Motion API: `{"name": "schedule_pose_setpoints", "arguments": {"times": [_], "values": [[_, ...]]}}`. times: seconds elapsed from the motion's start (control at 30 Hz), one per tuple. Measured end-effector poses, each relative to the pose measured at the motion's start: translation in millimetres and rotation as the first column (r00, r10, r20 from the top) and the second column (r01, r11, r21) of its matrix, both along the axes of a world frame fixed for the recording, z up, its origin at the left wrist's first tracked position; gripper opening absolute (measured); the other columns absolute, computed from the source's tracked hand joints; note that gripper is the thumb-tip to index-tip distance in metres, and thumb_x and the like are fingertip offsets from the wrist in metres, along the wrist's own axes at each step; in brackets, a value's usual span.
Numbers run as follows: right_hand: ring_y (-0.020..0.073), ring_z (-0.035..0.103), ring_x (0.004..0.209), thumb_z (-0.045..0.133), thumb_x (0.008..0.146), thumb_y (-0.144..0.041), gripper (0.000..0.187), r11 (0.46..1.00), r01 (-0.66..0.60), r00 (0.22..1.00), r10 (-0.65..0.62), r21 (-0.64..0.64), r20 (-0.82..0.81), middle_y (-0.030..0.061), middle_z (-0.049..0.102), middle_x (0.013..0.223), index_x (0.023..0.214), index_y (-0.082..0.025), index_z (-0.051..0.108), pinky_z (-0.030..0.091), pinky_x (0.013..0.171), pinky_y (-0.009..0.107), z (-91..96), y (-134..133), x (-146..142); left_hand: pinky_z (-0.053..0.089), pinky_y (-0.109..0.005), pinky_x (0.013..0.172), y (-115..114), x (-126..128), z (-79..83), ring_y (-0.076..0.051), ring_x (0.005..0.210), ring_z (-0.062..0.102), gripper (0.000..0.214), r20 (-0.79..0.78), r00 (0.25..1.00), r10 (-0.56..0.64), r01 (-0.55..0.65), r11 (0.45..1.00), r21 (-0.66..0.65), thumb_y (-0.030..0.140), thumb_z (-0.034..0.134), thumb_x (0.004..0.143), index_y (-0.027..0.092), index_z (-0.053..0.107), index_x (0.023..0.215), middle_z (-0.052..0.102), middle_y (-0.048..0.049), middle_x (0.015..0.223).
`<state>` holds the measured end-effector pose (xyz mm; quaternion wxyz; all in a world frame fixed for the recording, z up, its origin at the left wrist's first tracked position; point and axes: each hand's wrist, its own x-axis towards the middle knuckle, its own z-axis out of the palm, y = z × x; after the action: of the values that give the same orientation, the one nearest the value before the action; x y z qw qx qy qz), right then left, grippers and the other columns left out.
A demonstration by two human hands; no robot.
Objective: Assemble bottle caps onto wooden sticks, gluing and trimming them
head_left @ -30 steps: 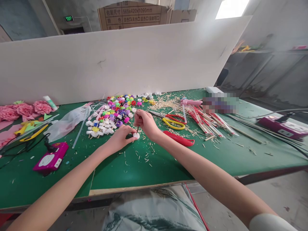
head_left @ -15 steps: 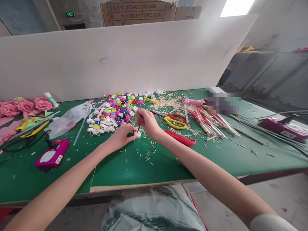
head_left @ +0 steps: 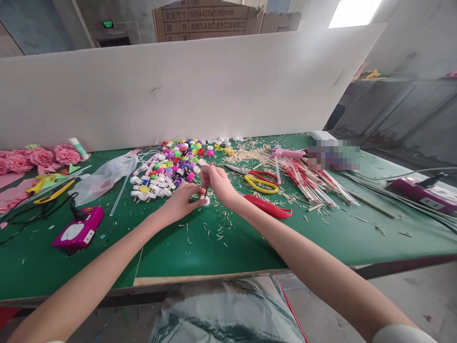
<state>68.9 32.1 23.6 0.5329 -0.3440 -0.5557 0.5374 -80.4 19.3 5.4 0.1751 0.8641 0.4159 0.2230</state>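
A white bottle cap lies on the green table, pinched between the thumb and fingers of my left hand. My right hand is closed just above it, around a thin, dark, upright rod whose lower end meets the cap. The rod's upper part is hidden in my fist, so its kind does not show. Behind my left hand lies a pile of bottle caps in white and many colours, some with short sticks in them.
Right of my hands lie scissors, a red-handled tool, a pink glue gun and bundled sticks. A magenta power socket and a plastic bag are leftward. Wood shavings litter the table. A white board stands behind.
The whole view has shifted slightly. My hands stay together at the white bottle cap, with my right hand's fingers turned a little around the rod.
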Motion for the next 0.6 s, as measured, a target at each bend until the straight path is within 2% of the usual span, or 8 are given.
{"name": "schedule_pose_setpoints", "arguments": {"times": [0.13, 0.27, 0.37, 0.5, 0.6], "values": [[0.0106, 0.029, 0.052, 0.039, 0.08, -0.027, 0.029, 0.998, 0.012, 0.998, -0.016, 0.055, 0.068, -0.0037, 0.029, 0.052, 0.052, -0.023, 0.031, 0.028, 0.049, 0.024, 2.4, -2.6, -1.1, 0.037, -0.031, 0.072, -0.8, 8.4, 6.0, -0.022, 0.083, 0.054, 0.025, 0.13, 0.986, 0.105, -0.093, 0.991, -0.1, 0.042, 0.052, 0.084, 0.021, 0.065, 0.084, 0.068, -0.0042, 0.091], [0.0114, 0.029, 0.055, 0.04, 0.079, -0.028, 0.028, 0.992, 0.0, 0.99, -0.017, 0.123, 0.137, -0.0029, 0.03, 0.055, 0.053, -0.023, 0.031, 0.026, 0.05, 0.025, 1.7, -2.4, -3.2, 0.026, -0.026, 0.055, 1.1, 16.6, 4.4, -0.015, 0.059, 0.044, 0.021, 0.194, 0.958, 0.212, -0.167, 0.96, -0.226, 0.036, 0.053, 0.079, 0.018, 0.062, 0.075, 0.061, -0.0007, 0.067], [0.0123, 0.029, 0.057, 0.037, 0.08, -0.028, 0.028, 0.986, -0.003, 0.984, -0.027, 0.169, 0.179, -0.0022, 0.03, 0.056, 0.054, -0.023, 0.028, 0.026, 0.051, 0.026, 0.1, -0.7, -4.0, 0.022, -0.026, 0.052, 2.7, 20.8, 2.6, -0.013, 0.053, 0.04, 0.019, 0.237, 0.944, 0.231, -0.17, 0.953, -0.251, 0.032, 0.054, 0.076, 0.018, 0.056, 0.064, 0.051, 0.0014, 0.055], [0.0136, 0.031, 0.06, 0.034, 0.081, -0.024, 0.028, 0.974, 0.012, 0.969, -0.068, 0.228, 0.238, -0.0015, 0.031, 0.059, 0.054, -0.023, 0.027, 0.028, 0.057, 0.027, 0.8, -0.6, -2.9, 0.022, -0.026, 0.053, 1.6, 24.5, 4.2, -0.012, 0.054, 0.04, 0.022, 0.321, 0.92, 0.224, -0.138, 0.954, -0.268, 0.033, 0.053, 0.076, 0.017, 0.05, 0.06, 0.05, 0.0015, 0.056], [0.015, 0.033, 0.065, 0.034, 0.082, -0.02, 0.028, 0.961, 0.026, 0.95, -0.109, 0.276, 0.291, -0.001, 0.034, 0.062, 0.055, -0.023, 0.028, 0.032, 0.065, 0.028, 3.7, -1.1, -1.1, 0.026, -0.025, 0.054, -0.2, 27.7, 6.4, -0.012, 0.059, 0.041, 0.018, 0.401, 0.884, 0.241, -0.103, 0.936, -0.336, 0.033, 0.057, 0.074, 0.017, 0.054, 0.066, 0.053, 0.0015, 0.061]]}}
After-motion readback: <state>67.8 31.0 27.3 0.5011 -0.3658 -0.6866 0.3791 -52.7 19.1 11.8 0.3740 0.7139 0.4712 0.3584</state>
